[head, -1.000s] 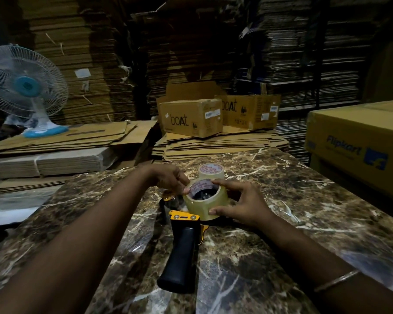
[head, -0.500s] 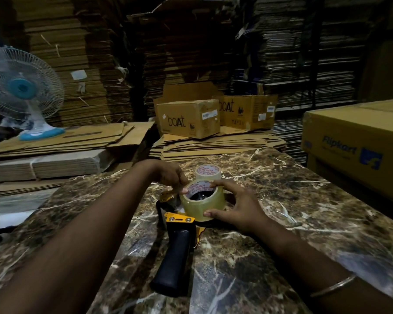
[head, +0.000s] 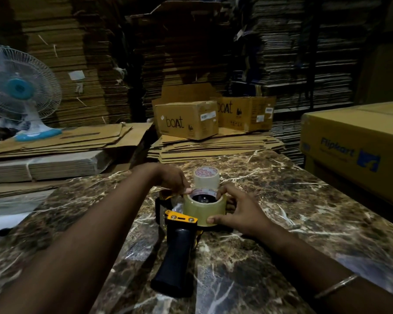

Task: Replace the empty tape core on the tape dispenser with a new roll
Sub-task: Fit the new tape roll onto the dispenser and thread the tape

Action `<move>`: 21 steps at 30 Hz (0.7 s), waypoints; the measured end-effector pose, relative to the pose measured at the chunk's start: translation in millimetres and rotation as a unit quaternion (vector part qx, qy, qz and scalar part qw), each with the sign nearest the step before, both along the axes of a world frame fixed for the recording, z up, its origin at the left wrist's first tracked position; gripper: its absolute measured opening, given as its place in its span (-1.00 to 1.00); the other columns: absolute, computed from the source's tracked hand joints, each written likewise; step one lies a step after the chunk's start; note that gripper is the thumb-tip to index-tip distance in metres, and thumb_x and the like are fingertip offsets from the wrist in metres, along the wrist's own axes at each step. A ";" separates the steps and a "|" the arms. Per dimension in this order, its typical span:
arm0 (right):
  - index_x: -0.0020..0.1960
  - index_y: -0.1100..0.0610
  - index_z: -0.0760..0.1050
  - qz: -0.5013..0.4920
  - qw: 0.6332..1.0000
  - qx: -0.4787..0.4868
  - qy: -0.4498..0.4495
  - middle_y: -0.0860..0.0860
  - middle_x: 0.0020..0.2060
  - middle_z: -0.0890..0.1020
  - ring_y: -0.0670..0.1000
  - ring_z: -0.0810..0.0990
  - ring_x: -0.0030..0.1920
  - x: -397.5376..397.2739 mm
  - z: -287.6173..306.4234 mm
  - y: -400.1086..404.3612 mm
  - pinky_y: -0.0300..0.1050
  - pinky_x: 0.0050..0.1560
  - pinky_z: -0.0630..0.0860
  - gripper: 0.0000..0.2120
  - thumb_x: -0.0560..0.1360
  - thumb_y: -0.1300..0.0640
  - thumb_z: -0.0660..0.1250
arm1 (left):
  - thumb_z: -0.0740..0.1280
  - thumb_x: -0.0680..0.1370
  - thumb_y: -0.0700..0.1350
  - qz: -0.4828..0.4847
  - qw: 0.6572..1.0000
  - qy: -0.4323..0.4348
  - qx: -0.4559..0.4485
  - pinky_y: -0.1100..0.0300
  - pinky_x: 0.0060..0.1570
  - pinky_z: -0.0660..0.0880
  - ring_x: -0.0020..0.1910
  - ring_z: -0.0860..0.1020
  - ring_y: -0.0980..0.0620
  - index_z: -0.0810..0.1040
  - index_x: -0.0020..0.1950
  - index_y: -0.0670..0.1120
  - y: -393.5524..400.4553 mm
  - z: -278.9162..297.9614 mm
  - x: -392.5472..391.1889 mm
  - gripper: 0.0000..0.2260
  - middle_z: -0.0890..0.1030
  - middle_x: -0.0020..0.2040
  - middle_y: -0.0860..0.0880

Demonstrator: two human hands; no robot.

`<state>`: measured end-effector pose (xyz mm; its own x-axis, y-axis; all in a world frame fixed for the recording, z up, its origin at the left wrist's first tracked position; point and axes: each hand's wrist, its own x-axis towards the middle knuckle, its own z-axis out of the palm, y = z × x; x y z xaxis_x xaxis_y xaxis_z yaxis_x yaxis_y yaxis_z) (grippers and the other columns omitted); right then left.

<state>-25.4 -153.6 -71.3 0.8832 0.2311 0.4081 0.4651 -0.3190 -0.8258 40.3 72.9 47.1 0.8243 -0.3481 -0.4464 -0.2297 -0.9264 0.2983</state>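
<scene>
A yellow tape dispenser (head: 181, 219) with a black handle (head: 176, 261) lies on its side on the marble table (head: 281, 200). A clear tape roll (head: 202, 210) sits on the dispenser's hub. My right hand (head: 238, 210) grips that roll from the right, thumb on its front wall and a finger over its rim. My left hand (head: 172, 179) pinches the roll's far left rim with its fingertips. Just behind stands a second item, a pale tape roll or core with red print (head: 206, 177), upright and untouched.
Flattened cardboard stacks (head: 55, 152) lie left of the table, with a white and blue fan (head: 21, 91) on them. Two "boAt" boxes (head: 187, 120) rest on more flat cardboard beyond the table's far edge. A large yellow Flipkart box (head: 354, 150) stands at the right.
Both hands stay on the roll at the dispenser. My right fingers have shifted slightly over the roll's rim; the roll sits a little lower on the hub.
</scene>
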 end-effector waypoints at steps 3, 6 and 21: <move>0.02 -0.14 0.54 0.005 1.000 -0.008 0.005 -0.04 0.09 0.69 -0.08 0.68 0.12 0.5 -2.6 4.9 0.00 0.08 0.68 -0.39 0.06 -0.15 0.72 | 0.33 0.60 -0.16 -0.009 1.000 0.017 -0.024 0.10 0.06 0.41 -0.10 0.51 0.07 0.69 -0.09 0.05 12.4 -8.9 2.6 -0.82 0.64 -0.20 0.11; 0.08 -0.16 0.57 0.018 1.000 -0.008 0.007 -0.07 0.12 0.69 -0.13 0.66 0.16 0.5 -1.8 6.7 -0.08 0.14 0.66 -0.36 0.06 -0.11 0.73 | 0.37 0.57 -0.14 -0.036 0.998 0.033 -0.037 -0.02 -0.07 0.46 -0.14 0.49 -0.08 0.72 -0.12 0.11 27.0 -16.4 2.0 -0.80 0.64 -0.21 0.02; 0.46 -0.01 0.41 0.031 0.994 -0.057 0.084 -0.08 0.32 0.57 -0.14 0.52 0.31 -3.1 -0.6 1.0 -0.10 0.35 0.49 0.01 0.08 -0.05 0.75 | 0.39 0.56 -0.13 0.018 0.999 0.039 0.003 0.08 -0.11 0.37 -0.15 0.41 -0.07 0.68 -0.08 -0.04 13.8 -21.7 0.9 -0.92 0.57 -0.21 -0.05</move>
